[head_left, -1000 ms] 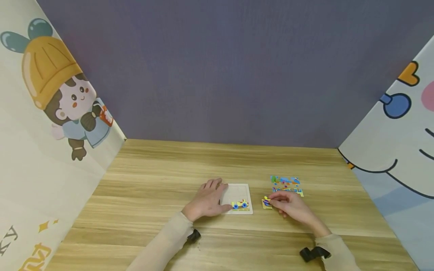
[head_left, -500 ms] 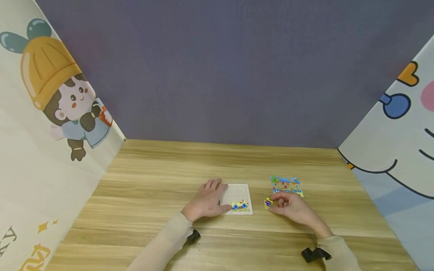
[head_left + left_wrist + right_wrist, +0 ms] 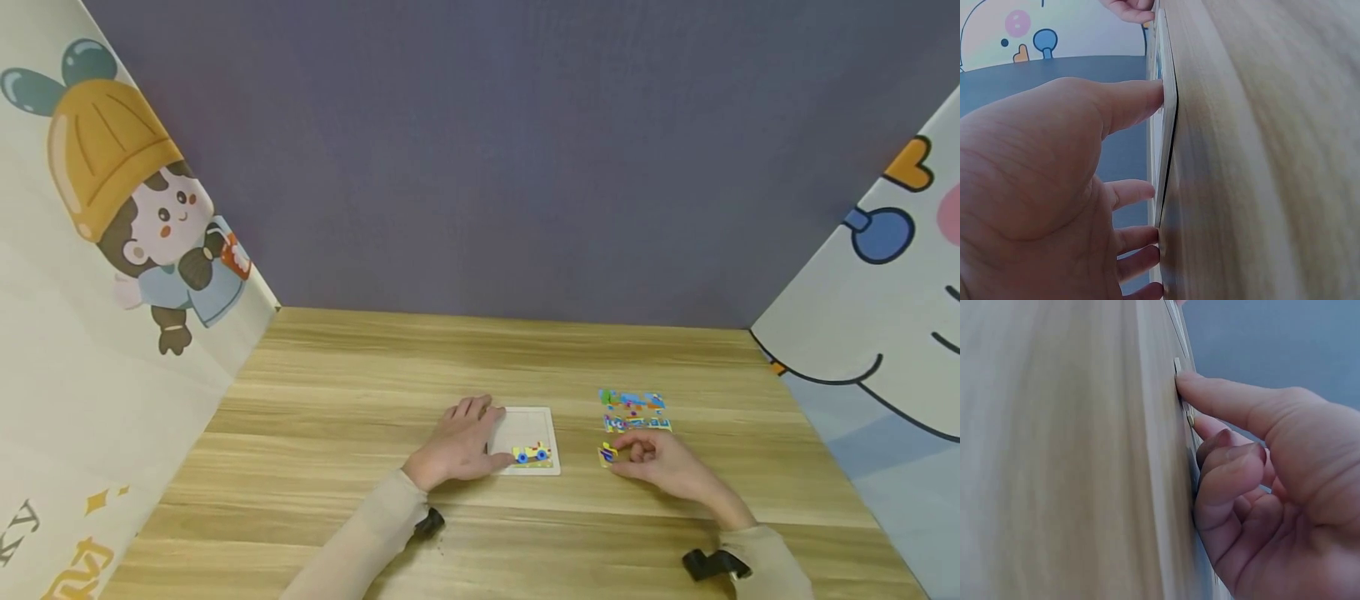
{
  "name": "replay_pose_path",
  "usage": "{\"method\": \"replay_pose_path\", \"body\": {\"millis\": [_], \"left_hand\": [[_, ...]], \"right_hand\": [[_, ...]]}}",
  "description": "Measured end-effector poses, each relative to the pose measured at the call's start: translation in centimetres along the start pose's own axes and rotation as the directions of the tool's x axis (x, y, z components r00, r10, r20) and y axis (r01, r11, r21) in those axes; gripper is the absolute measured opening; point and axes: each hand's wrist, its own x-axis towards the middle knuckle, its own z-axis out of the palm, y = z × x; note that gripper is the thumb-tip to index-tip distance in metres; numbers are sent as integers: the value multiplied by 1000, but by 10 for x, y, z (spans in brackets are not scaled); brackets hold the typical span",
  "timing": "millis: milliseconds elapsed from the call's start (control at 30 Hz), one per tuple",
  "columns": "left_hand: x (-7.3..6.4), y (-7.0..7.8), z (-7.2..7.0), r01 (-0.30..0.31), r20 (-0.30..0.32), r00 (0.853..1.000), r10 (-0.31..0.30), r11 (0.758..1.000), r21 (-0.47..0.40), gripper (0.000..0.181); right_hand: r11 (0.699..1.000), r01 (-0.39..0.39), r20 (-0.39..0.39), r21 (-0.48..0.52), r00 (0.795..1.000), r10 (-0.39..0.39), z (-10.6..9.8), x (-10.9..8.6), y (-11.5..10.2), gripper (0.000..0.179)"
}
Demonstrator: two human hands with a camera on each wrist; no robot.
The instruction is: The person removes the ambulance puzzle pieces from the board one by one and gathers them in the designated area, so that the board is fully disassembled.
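Note:
My left hand (image 3: 456, 443) rests on the left side of a white puzzle board (image 3: 556, 450), its fingers spread and its thumb on the lower part. In the left wrist view, the thumb and fingers touch the board's edge (image 3: 1169, 112). Joined puzzle pieces showing a yellow car with blue wheels (image 3: 532, 454) lie in the board's lower right corner. To the right of the board, my right hand (image 3: 663, 465) holds a small yellow and blue puzzle piece (image 3: 606, 456) between thumb and index finger, low at the table. Its other fingers are curled in, as the right wrist view shows.
Several colourful puzzle pieces (image 3: 632, 402) lie in rows just behind the right hand. A wood-grain table (image 3: 360, 375) carries everything. A dark grey panel (image 3: 480, 167) rises at the back, with white cartoon-printed panels on both sides.
My right hand has shifted slightly to the right with the puzzle piece, which has turned a little. The left hand and the board have stayed in place.

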Motion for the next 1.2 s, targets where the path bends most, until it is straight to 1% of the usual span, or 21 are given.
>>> {"method": "replay_pose_path", "body": {"millis": [67,233,400,700,1200], "left_hand": [[0,0,0,-3,-5,1000,3,1000,6,80],[3,-4,6,3,-15,1000,-4,1000,-4,82],[5,-7,9,2,-21,1000,-3,1000,-20,83],[4,-7,7,-1,-12,1000,1,1000,-19,81],[4,-8,9,-3,-14,1000,3,1000,-13,82]], "right_hand": [[1000,-23,0,8,1000,23,-3,-1,2,39],[998,-66,4,15,998,66,-10,-2,6,42],[997,-74,9,21,997,74,-14,-3,8,43],[994,-102,24,46,995,101,-15,-3,7,44],[992,-95,38,78,995,92,-15,-3,7,45]]}}
